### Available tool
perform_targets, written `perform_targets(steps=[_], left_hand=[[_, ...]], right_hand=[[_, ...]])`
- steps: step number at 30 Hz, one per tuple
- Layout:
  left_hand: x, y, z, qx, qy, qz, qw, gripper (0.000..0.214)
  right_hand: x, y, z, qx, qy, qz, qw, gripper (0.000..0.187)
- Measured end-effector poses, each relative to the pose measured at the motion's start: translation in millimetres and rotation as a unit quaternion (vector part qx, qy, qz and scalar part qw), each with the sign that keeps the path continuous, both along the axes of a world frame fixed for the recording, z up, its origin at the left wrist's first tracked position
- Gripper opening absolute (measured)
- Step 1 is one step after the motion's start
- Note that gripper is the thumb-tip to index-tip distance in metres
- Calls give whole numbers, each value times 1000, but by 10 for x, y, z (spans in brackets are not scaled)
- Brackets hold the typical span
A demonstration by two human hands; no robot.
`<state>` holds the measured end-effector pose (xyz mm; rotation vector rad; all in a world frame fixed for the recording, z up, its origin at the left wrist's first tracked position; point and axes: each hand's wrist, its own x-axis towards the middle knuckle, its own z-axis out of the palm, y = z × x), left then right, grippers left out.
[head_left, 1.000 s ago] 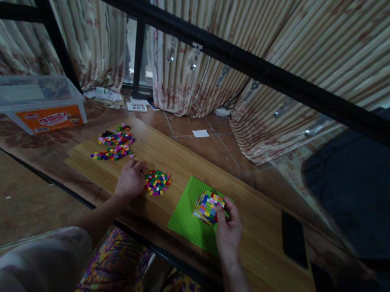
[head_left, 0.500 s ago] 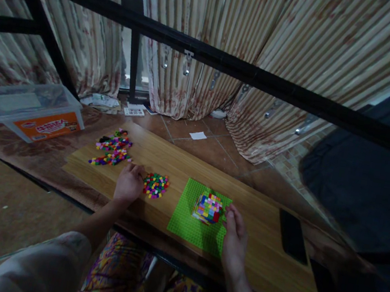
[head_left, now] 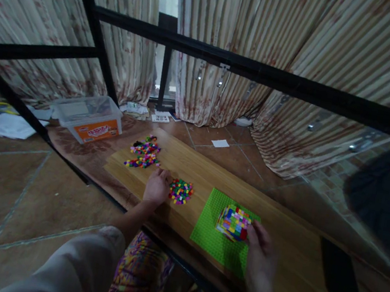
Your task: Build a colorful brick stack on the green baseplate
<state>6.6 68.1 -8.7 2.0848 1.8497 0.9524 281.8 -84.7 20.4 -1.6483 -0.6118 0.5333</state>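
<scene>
A square build of small multicoloured bricks [head_left: 234,220] stands on the green baseplate [head_left: 205,225]. At its right side is my right hand [head_left: 262,251], thumb and fingertips pinched against or just over the edge; whatever they hold is too small to make out. My left hand [head_left: 157,187] rests on the board with fingers curled, at the left edge of a round pile of loose small bricks [head_left: 180,192]. Its fingertips are partly hidden, so their content does not show. Further left lies a second, mixed heap of bricks [head_left: 145,152].
All this lies on a long wooden board [head_left: 186,154]. A clear plastic box [head_left: 88,117] with an orange label stands beyond its left end. On the right lies a dark flat phone-like slab [head_left: 341,275]. A black metal rail [head_left: 252,66] crosses behind, before striped curtains.
The view has turned left, shifting everything rightward in the picture. My right hand has closed in on the brick build's right edge. My left hand stays beside the round pile, fingers still curled.
</scene>
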Motion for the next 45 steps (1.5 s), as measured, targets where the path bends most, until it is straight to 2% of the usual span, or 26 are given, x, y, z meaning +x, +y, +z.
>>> perform_targets(steps=[1,3,4,6,8,10,11,14,16,27,34,39,42,45], left_hand=[[4,-4,2,-3,-1,-1,1000,29],[10,-9,5,-8,-2,-4,1000,28],[13,-10,6,-9,-2,-3,1000,27],[18,-8,4,-11,-3,1,1000,27],[21,-7,0,-13,-3,2,1000,27],[23,-8,-1,-14,-5,1,1000,27],[25,-11,0,-13,-6,-1,1000,28],[30,-20,13,-11,-9,-3,1000,28],[35,-26,24,-14,-11,-3,1000,27],[37,-26,10,-12,-11,0,1000,28],[27,-18,-7,-5,-9,-3,1000,28],[18,-12,-25,8,-14,-8,1000,28],[12,-3,-23,7,-11,-9,1000,27],[8,9,-17,3,-2,-6,1000,26]], right_hand=[[-52,-40,78,-7,-56,-20,998,52],[-218,-116,242,34,-173,-52,983,45],[-326,-143,310,57,-221,-33,973,38],[-568,-158,379,78,-272,67,957,26],[-800,-116,339,67,-276,207,936,23],[-982,-36,219,28,-270,275,922,24],[-1048,10,147,17,-266,284,921,25],[-1154,149,-27,7,-284,287,915,27],[-1172,235,-81,4,-314,286,906,27],[-1179,643,-160,-32,-429,272,861,27],[-1207,737,-218,-48,-432,258,863,20],[-1235,763,-185,-48,-416,252,872,19],[-1239,703,-124,-42,-396,252,882,21],[-1225,529,-61,-37,-371,251,894,21]])
